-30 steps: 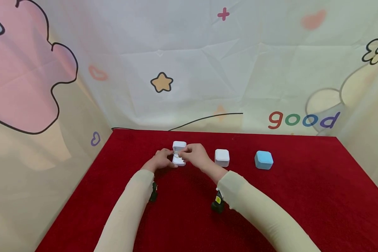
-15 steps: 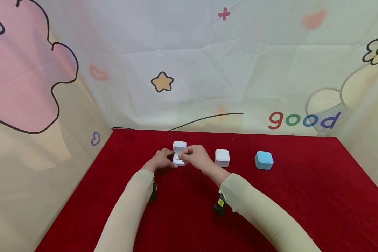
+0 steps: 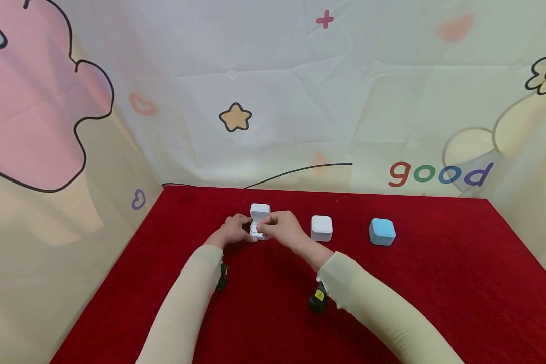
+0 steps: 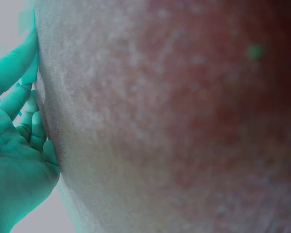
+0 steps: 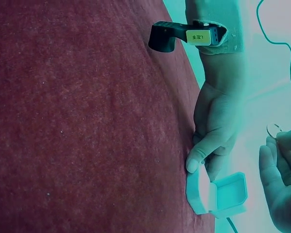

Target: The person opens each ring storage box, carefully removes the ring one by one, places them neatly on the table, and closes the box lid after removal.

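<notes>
A small white ring box (image 3: 260, 209) stands with its lid raised on the red cloth. My left hand (image 3: 233, 230) holds its base from the left side, thumb at the front. In the right wrist view the thumb of that left hand (image 5: 216, 119) presses on the box base (image 5: 198, 191). Thumb and fingertips of my right hand (image 3: 283, 227) pinch a thin ring (image 5: 270, 130) over the open box. The right hand's fingers partly cover the box interior in the head view, so whether the ring touches the cushion is hard to tell. The left wrist view shows mostly blurred cloth beside the left hand (image 4: 19, 160).
To the right of the right hand sits a closed white box (image 3: 321, 228). Farther right is a closed light-blue box (image 3: 382, 232). A printed curtain (image 3: 291, 111) hangs behind the back edge of the red-covered table (image 3: 264, 313).
My right hand has lowered slightly, bringing the ring down toward the base of the open box. The left hand stays at the box. The other two boxes have not moved.
</notes>
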`<state>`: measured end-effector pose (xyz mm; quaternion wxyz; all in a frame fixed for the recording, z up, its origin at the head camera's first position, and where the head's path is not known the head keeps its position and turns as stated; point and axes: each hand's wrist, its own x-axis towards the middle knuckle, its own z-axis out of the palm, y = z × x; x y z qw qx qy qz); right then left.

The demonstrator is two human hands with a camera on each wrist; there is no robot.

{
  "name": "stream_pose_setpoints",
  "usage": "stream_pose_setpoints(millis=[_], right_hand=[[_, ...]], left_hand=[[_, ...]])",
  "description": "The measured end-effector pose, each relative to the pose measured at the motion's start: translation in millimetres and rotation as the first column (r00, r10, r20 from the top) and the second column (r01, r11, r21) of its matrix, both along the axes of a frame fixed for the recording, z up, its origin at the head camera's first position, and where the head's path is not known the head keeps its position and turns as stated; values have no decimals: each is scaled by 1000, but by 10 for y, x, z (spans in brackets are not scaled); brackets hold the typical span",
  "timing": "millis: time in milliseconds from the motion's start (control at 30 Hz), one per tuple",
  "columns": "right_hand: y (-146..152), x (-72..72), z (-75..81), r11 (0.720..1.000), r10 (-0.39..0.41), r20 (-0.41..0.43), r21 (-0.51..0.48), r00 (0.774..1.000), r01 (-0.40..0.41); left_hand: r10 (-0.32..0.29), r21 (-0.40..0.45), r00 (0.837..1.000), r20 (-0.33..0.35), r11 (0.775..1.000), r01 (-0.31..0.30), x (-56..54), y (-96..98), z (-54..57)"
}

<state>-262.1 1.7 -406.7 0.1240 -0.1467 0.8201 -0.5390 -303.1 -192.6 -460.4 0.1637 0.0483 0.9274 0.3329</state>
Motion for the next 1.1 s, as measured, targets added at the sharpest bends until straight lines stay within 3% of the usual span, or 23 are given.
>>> stream_pose_setpoints(millis=[700,1100], right_hand=[[-38,81,-72,1000,23,16,-3,1000,-23],[-74,179,-128,998,53,45,-25,998,-52]], left_hand=[[11,-2,1000,-2,1000,-11,13,3,12],[-30,-68,998,-46,997,27,-7,6,2]])
